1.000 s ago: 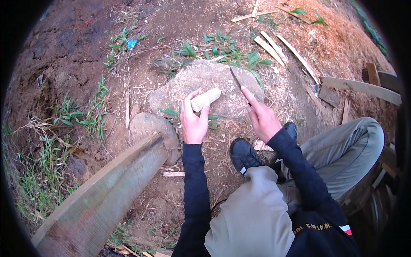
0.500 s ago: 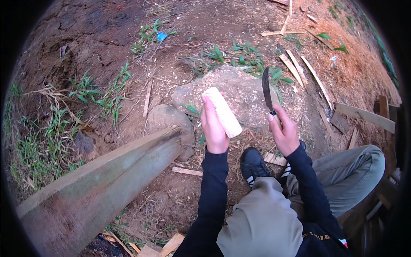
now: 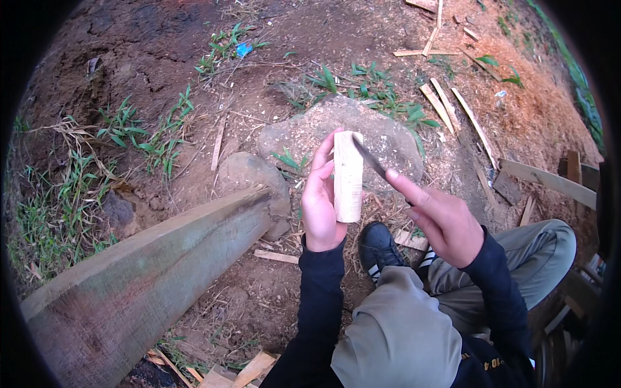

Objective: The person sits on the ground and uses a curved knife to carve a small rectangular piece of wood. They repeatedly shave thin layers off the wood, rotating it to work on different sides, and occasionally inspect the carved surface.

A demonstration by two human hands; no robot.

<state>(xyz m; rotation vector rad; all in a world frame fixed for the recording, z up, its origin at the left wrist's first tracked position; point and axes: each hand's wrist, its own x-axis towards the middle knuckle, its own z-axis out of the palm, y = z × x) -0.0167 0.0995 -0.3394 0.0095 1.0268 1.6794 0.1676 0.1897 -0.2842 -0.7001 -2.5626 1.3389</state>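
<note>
A pale, rounded block of wood (image 3: 348,184) stands lengthwise in my left hand (image 3: 319,205), whose fingers wrap its left side and back. My right hand (image 3: 446,223) is closed round the handle of a knife (image 3: 370,158), its forefinger stretched along the back of the blade. The dark blade slants up and left, and its tip lies over the upper right of the wood; whether it touches I cannot tell. Most of the handle is hidden in my right hand.
A thick weathered plank (image 3: 149,271) slants in from the lower left, its end by a smaller rock (image 3: 252,178). Beyond my hands lies a broad flat stone (image 3: 394,139). Wood strips (image 3: 475,123) and sawdust (image 3: 530,103) cover the right. My shoe (image 3: 380,251) is below the wood.
My right hand has swung left and turned, bringing the knife from beside the wood to over its upper end. My left hand has turned the wood more upright and slightly nearer me.
</note>
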